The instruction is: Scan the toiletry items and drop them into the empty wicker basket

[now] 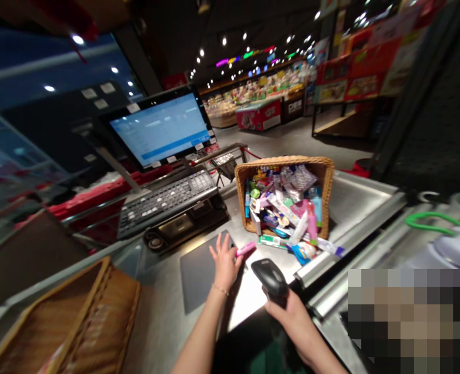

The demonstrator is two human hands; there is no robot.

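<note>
1. I'm standing at a supermarket checkout. Ahead, across the shop floor, are brightly lit food display counters [253,106], with a wire shopping cart [224,166] just beyond the till.

2. In front of me is a stainless steel checkout counter [354,200]. A touchscreen till monitor [156,127] and a till keyboard [167,200] stand at its far left, a dark scanner pad [201,272] is set into the steel, and a woven wicker tray [70,322] sits low on my left.

3. A wicker basket [284,162] lies tipped on its side on the counter, its mouth facing me. Small toiletries and cosmetics [282,208] spill out of it in tubes, boxes and packets.

4. A pink tube [246,249] sits right at my left thumb, between my hands and the basket. Its long axis slants up and to the right, toward the spilled pile. My left hand is the nearer one.

5. My left hand [225,264] is spread wide above the pad, its fingers splayed, with a thin bracelet on the wrist. I can't tell whether the thumb has hold of the tube or only touches it.

6. My right hand [288,314] is closed firmly around a black handheld barcode scanner [271,276], whose head tips up and left, toward the tube.
</note>
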